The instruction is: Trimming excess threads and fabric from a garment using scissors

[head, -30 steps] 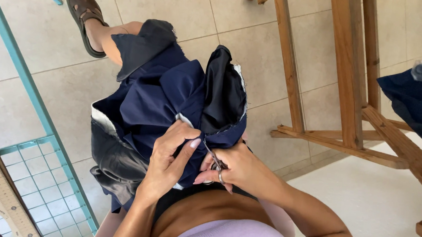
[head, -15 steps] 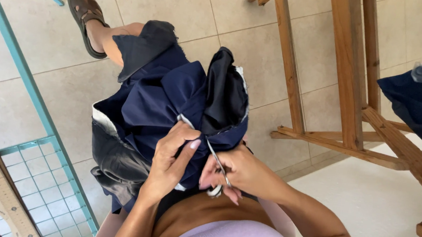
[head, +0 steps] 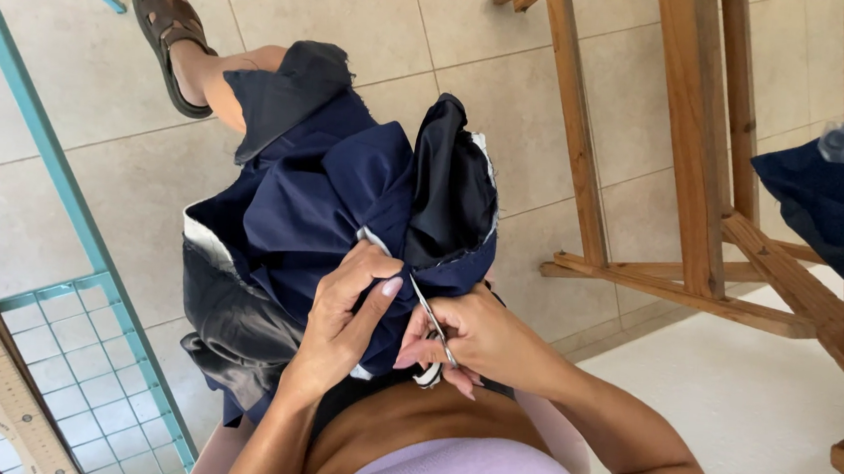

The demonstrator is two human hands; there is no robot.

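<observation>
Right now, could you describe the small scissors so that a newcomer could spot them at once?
Find the navy garment heaped on the person's lap. At its near edge, the right hand holds the small scissors; their thin, shiny metal blades point up into the cloth, the only metal among fabric and fingers.

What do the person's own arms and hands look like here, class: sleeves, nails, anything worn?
Both forearms are bare, with no sleeves, watch or bracelets showing. The left hand has long, pale-painted nails; the right hand has painted nails too. No gloves.

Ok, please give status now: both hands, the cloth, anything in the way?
Left hand pinching navy cloth. Right hand holding small scissors, tips at cloth edge. Nothing between hands and cloth.
</observation>
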